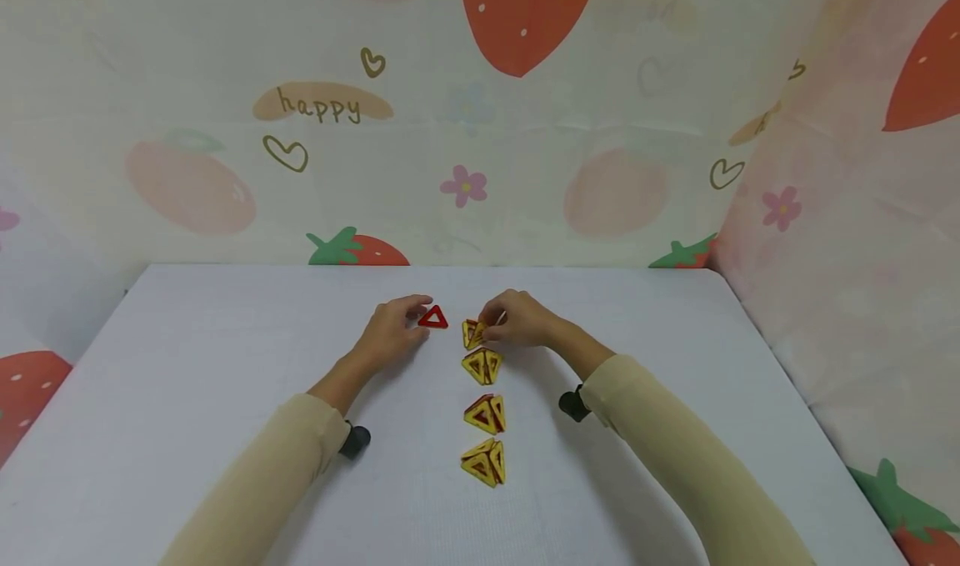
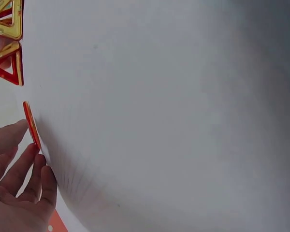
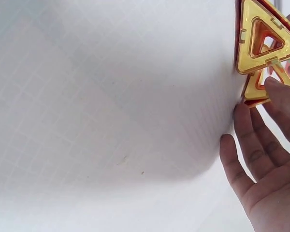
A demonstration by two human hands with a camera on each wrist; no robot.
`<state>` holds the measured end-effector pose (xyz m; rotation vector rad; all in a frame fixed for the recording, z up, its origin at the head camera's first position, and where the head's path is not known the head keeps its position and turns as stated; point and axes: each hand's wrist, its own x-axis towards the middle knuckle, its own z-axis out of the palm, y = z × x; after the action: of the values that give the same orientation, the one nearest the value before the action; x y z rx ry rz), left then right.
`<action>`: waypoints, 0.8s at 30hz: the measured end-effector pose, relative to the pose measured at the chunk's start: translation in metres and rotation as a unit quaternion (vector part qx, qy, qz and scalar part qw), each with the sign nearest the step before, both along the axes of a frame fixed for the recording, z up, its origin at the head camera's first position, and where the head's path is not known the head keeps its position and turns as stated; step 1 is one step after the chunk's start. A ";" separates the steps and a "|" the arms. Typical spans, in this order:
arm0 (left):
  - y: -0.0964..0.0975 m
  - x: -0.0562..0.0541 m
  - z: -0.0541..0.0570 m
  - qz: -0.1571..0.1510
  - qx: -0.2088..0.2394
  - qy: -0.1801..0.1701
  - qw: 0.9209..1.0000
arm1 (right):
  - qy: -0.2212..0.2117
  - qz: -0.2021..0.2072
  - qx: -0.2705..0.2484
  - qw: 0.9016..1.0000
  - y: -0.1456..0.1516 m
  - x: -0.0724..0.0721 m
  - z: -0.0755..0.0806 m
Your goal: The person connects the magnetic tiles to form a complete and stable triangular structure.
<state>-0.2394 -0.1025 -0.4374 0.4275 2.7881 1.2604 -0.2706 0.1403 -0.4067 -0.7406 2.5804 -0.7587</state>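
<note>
My left hand [image 1: 387, 333] pinches a flat red triangle magnetic tile [image 1: 433, 318] between thumb and fingers. In the left wrist view the same red tile [image 2: 32, 126] appears nearly edge-on at the white tabletop. Across a small gap, my right hand [image 1: 519, 318] holds a small group of yellow and red triangle tiles [image 1: 471, 333], joined and standing up. The right wrist view shows the thumb [image 3: 275, 92] over the yellow face of these tiles [image 3: 255, 91], with other fingertips low beside them. Part of the group is hidden behind the right fingers.
Three yellow-and-red tile pyramids stand in a line toward the near side: the closest to my hands [image 1: 482, 366], a middle one [image 1: 486, 414] and the nearest to me [image 1: 485, 463]. The white table [image 1: 225, 366] ends at a strawberry-print backdrop [image 1: 525, 132].
</note>
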 end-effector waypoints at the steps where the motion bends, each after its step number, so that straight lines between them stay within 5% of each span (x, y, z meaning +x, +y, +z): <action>1: 0.000 -0.001 0.000 0.000 -0.002 -0.001 1.000 | -0.001 0.000 0.000 1.000 0.000 0.000 0.000; 24: 0.009 -0.006 0.000 -0.008 -0.015 -0.007 1.000 | 0.000 -0.005 -0.011 1.000 0.002 0.001 -0.002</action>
<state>-0.2455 -0.0934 -0.4374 0.4372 2.7820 1.2104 -0.2700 0.1419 -0.4084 -0.7335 2.5816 -0.7908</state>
